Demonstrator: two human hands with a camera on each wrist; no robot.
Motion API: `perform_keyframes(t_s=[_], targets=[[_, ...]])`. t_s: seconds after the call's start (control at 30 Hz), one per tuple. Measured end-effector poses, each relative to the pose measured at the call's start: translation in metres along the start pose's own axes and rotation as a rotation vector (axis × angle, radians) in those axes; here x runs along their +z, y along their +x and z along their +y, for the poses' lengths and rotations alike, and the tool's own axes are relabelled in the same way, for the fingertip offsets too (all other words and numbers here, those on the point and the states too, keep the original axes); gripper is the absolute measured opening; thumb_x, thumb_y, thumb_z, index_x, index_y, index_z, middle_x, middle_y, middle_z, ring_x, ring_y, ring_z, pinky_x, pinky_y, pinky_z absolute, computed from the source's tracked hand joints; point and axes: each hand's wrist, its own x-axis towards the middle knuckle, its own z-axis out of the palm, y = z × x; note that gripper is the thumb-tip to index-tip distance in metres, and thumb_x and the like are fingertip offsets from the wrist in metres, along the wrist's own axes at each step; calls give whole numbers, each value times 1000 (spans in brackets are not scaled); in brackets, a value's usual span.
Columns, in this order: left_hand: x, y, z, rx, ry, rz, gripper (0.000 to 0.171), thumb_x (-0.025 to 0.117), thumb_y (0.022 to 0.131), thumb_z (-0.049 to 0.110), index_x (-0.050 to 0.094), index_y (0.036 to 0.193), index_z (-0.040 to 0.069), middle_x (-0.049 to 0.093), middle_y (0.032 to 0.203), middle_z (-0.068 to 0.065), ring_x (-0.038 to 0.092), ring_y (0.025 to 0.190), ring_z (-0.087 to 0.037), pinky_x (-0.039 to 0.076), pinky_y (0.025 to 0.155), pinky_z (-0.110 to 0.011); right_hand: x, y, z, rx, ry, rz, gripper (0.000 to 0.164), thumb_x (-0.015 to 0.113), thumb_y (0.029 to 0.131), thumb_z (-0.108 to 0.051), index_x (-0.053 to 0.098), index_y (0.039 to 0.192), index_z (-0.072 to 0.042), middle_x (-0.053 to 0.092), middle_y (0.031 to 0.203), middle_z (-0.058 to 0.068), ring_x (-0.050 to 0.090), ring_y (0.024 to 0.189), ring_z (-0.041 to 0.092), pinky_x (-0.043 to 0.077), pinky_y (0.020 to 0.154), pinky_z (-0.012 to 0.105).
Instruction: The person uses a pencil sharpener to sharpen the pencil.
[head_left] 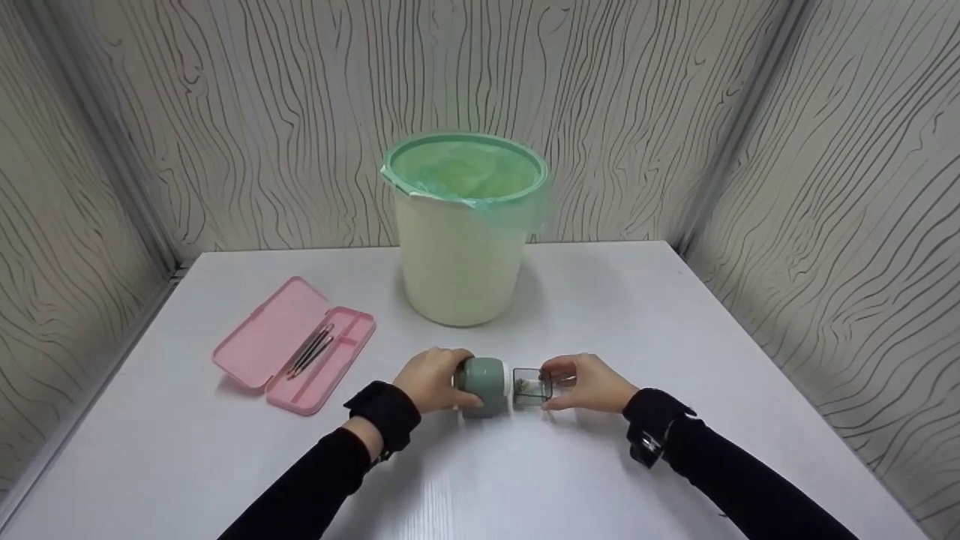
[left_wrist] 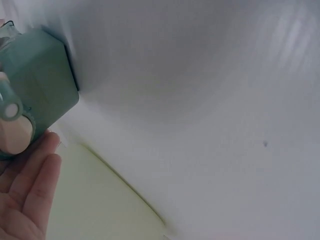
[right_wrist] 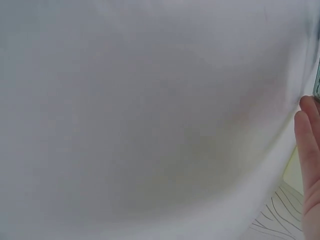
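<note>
My left hand [head_left: 429,380] grips a green hand-crank pencil sharpener [head_left: 486,384] lying on its side over the white table. Its crank handle [left_wrist: 10,102] shows at the left edge of the left wrist view, close to the fingers. Just to the right, my right hand [head_left: 591,384] pinches a clear shavings drawer [head_left: 529,391] between thumb and fingers. Some shavings are visible inside the drawer. Its near end lies right beside the sharpener's white face; whether the two touch I cannot tell. The right wrist view catches only a sliver of the drawer beyond the fingertips.
A tall pale-green bin [head_left: 461,262] with a green rim and a plastic liner stands behind the hands. On the left lies an opened pink pencil case [head_left: 300,397] holding several pencils [head_left: 309,354]. Wood-patterned panels [head_left: 300,112] enclose the table's back and sides.
</note>
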Motion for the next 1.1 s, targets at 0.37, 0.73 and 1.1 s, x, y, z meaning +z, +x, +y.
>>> perform_keyframes(t_s=[0.37,0.73,1.1], targets=[[-3,2,-1,-7,-6,5,57,90,78,35,69,121,4,77,111,-10,71,97,-23,58,89,-40,-64,18,-50,-10,-74,94,64,85,84,-19,59,134,10,68,130,26,67,120,41,54,105,46],[-1,2,-3,26,-9,1,55,90,78,32,69,120,2,77,110,-11,72,97,-23,58,88,-39,-137,38,-124,1,-93,167,62,82,87,-17,57,140,5,67,135,24,65,126,38,51,109,44],[1,1,-5,18,-14,-1,56,90,77,33,69,120,3,77,111,-11,72,99,-23,58,91,-40,-178,73,-178,49,-124,294,60,80,89,-21,57,141,-1,67,134,20,66,124,30,51,109,40]])
